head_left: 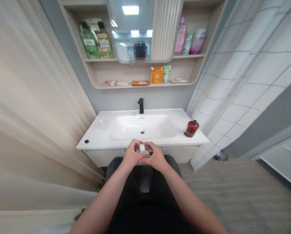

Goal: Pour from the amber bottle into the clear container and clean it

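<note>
Both of my hands are closed around a small clear bottle (142, 149) with a white top, held just in front of the counter's front edge. My left hand (132, 152) grips its left side, and my right hand (155, 155) wraps its right side, with fingertips meeting near the bottle. Much of the bottle's body is hidden by my fingers. Beyond my hands lies the white sink basin (126, 125) with a black faucet (141, 106). An amber bottle (191, 129) rests on the right part of the counter.
At the counter's left are a small black round piece (87, 141) and a faint transparent item (102, 124). A wall cabinet (145, 87) with a mirror holds several bottles and pouches. Curtains hang on the left (50, 130) and right (216, 107).
</note>
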Tool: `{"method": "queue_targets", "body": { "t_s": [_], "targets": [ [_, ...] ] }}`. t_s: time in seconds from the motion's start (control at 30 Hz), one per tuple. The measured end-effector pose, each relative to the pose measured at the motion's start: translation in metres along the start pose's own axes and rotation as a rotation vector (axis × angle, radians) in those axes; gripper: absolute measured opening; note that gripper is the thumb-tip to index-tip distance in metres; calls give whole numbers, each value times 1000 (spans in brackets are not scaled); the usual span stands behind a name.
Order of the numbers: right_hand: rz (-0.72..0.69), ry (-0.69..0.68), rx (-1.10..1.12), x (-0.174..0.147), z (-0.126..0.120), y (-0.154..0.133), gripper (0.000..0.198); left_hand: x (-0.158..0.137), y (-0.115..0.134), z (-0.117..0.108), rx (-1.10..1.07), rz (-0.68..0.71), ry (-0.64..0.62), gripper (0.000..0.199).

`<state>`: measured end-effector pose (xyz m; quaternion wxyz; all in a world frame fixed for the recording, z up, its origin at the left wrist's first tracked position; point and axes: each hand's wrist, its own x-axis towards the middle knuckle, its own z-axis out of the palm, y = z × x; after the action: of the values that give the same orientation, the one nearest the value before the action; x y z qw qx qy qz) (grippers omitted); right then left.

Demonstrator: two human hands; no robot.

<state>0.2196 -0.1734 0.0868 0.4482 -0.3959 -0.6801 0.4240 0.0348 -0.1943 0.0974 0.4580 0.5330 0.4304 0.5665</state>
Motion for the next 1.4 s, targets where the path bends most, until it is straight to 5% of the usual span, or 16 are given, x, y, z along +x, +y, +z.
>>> {"method": "queue_targets", "body": {
  "t_s": [0.17,0.33,0.5,0.7,0.87,1.17,1.27,1.4],
  "targets": [
    [17,-11,31,2,-3,0,84,5,8,-16,-70,38,-224,59],
    [-3,-24,-10,0,-2,-4,83,8,7,-12,74,27,-99,60],
    [32,-39,35,-1,-3,-4,82,5,10,-18,22,29,-241,56],
    [38,-28,62,-1,-5,0,85,12,7,-11,82,-27,-110,56],
    [55,-3,40,2,-11,4,83,15,15,-7,69,14,-286,51],
    [30,-24,90,-2,-10,7,83,22,12,2,186,126,-233,42],
    [55,-15,69,-1,-13,9,83,20,13,-6,101,110,-292,42],
    [61,-30,98,0,-12,14,88,17,9,-13,59,51,-210,42]
  ]
}}
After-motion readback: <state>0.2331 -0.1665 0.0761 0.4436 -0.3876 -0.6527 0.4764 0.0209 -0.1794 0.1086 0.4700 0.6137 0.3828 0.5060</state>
